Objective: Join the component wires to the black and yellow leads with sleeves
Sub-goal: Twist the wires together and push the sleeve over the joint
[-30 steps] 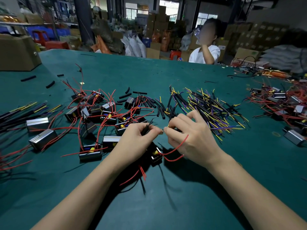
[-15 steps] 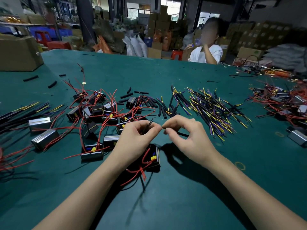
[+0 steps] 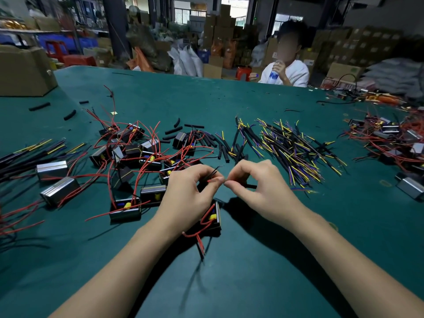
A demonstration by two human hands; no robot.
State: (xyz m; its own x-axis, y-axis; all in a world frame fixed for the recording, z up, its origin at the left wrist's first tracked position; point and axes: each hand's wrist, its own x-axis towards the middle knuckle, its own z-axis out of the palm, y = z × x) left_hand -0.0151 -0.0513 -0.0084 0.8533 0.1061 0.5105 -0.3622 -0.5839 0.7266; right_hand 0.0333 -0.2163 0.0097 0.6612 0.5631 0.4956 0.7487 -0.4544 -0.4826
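My left hand (image 3: 190,191) pinches a red component wire together with thin black sleeves (image 3: 213,173) that stick up from its fingertips. My right hand (image 3: 259,187) pinches the end of a black lead (image 3: 250,186), fingertip to fingertip with the left. Below the hands lies a small black component (image 3: 214,218) with yellow and blue parts and red wires (image 3: 199,237) trailing toward me. Its wire runs up into my left hand.
Several black components with red wires (image 3: 142,161) lie left of the hands. A heap of black and yellow leads (image 3: 293,148) lies right. Loose black sleeves (image 3: 176,129) sit behind. More components (image 3: 394,143) are at far right. A person (image 3: 289,70) sits across the green table (image 3: 252,271).
The black component slid toward me from under the hands, and the red wire loop by my right hand is gone. Both hands stay pinched together at the fingertips.
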